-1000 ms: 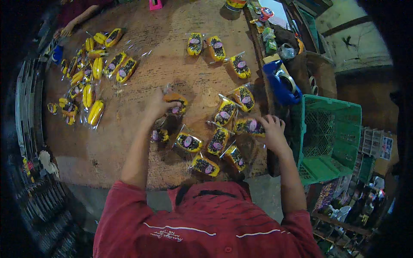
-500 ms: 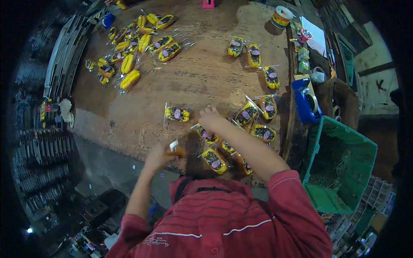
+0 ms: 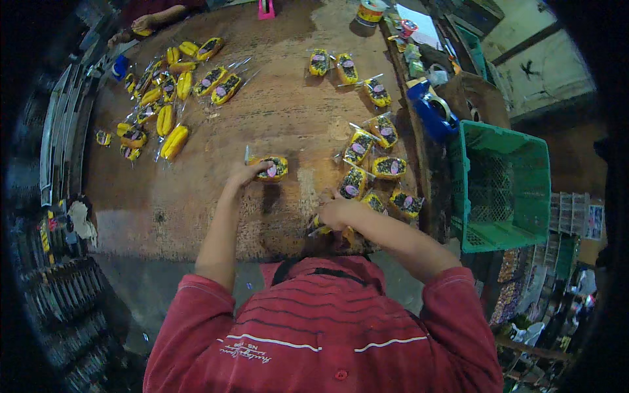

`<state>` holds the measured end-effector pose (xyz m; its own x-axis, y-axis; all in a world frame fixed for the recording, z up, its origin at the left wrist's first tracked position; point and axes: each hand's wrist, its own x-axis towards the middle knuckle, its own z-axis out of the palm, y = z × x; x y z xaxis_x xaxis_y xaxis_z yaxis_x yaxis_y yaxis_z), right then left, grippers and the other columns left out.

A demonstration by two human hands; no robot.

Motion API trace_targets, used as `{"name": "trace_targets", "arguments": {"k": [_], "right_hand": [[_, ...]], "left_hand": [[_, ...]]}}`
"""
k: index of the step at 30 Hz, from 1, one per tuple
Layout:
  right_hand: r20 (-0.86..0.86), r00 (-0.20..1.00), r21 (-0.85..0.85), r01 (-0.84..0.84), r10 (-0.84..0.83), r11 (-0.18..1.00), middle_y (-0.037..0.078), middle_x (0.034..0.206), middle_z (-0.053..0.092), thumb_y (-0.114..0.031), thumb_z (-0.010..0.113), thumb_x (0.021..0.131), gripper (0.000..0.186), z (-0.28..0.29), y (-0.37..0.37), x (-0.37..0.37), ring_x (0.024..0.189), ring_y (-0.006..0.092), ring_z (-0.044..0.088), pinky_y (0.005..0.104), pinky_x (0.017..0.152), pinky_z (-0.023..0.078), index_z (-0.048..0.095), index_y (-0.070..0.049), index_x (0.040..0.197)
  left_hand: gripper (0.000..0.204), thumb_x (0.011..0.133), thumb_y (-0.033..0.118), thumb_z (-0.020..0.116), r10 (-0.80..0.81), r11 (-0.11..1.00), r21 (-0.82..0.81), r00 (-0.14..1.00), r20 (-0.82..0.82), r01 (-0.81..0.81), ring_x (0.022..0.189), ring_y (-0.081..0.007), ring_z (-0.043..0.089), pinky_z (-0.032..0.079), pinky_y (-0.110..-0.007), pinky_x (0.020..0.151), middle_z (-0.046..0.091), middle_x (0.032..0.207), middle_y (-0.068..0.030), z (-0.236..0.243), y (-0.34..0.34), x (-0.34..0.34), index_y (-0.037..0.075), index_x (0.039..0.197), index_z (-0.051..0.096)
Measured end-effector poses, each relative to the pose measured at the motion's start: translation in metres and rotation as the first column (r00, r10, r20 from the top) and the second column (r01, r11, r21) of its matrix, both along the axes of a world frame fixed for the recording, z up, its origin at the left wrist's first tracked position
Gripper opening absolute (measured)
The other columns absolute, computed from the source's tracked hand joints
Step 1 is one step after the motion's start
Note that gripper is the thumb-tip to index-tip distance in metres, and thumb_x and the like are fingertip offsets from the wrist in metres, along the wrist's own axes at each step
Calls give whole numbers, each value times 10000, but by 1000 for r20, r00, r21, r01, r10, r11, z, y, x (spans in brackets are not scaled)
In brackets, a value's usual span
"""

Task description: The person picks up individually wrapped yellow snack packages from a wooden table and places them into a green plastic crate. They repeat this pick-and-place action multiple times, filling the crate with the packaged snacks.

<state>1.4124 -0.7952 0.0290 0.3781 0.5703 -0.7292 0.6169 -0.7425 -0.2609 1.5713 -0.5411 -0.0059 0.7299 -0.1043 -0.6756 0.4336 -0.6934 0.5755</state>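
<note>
My left hand (image 3: pixel 246 174) closes on the left end of a packaged bread roll (image 3: pixel 278 167), yellow with dark topping and a pink oval label, in clear wrap. Closer to me, my right hand (image 3: pixel 339 212) has its fingers curled down over another packaged roll (image 3: pixel 318 226), which it mostly covers. Just beyond that hand, a labelled roll (image 3: pixel 354 183) lies among several similar ones. Three more labelled rolls, one of them a far roll (image 3: pixel 347 68), lie in a loose line toward the far right.
Several wrapped rolls (image 3: pixel 174 142) lie heaped at the far left of the wooden table (image 3: pixel 262 111). A co-worker's hand (image 3: pixel 143 23) holds something yellow at the far left corner. A blue tape dispenser (image 3: pixel 429 111) and a green plastic crate (image 3: pixel 504 190) stand on the right.
My left hand has moved forward from the table's near edge onto the lone labelled roll. My right hand has drawn back toward me. The view has shifted, and a co-worker's arms show more.
</note>
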Motion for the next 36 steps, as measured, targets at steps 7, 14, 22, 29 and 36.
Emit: {"name": "trace_targets", "arguments": {"k": [7, 14, 22, 29, 36], "right_hand": [[342, 894, 196, 232, -288, 953, 194, 1473, 540, -150, 663, 879, 344, 38, -10, -65, 1384, 371, 497, 617, 1162, 357, 741, -64, 1204], [510, 673, 387, 376, -535, 842, 235, 1456, 519, -144, 617, 911, 339, 19, -9, -104, 1344, 400, 497, 525, 1114, 429, 733, -123, 1229], [160, 855, 536, 345, -494, 770, 206, 1311, 559, -673, 831, 730, 703, 69, -92, -60, 1331, 382, 502, 616, 1172, 285, 763, -135, 1177], [-360, 863, 174, 434, -353, 884, 216, 1280, 639, -756, 832, 665, 937, 57, -206, -59, 1227, 360, 621, 407, 1012, 505, 728, -81, 1306], [-483, 527, 472, 829, -699, 299, 224, 1507, 477, -737, 846, 678, 903, -14, -171, -153, 1459, 421, 415, 624, 1233, 237, 718, -177, 1375]], "left_hand": [[758, 647, 444, 956, -618, 739, 602, 657, 431, 301, 1066, -342, 672, 478, -449, 933, 703, 1070, -166, 40, -41, -42, 1, 1191, 668], [812, 650, 478, 962, -669, 732, 627, 453, 589, 266, 1085, -374, 678, 533, -516, 900, 654, 1143, -177, 15, -57, -65, 22, 1206, 585], [836, 643, 425, 962, -634, 633, 692, 745, 207, 347, 1042, -359, 737, 611, -468, 902, 728, 1145, -198, 28, -82, -52, 0, 1260, 590], [1052, 560, 439, 985, -774, 632, 148, 612, 161, 760, 1193, -409, 671, 533, -498, 998, 714, 1217, -253, 128, -127, -65, 8, 1408, 535], [1195, 606, 566, 947, -996, 12, 180, 28, -85, 984, 1445, -427, 455, 406, -505, 1178, 508, 1524, -271, 109, -243, -62, 65, 1575, 457]]}}
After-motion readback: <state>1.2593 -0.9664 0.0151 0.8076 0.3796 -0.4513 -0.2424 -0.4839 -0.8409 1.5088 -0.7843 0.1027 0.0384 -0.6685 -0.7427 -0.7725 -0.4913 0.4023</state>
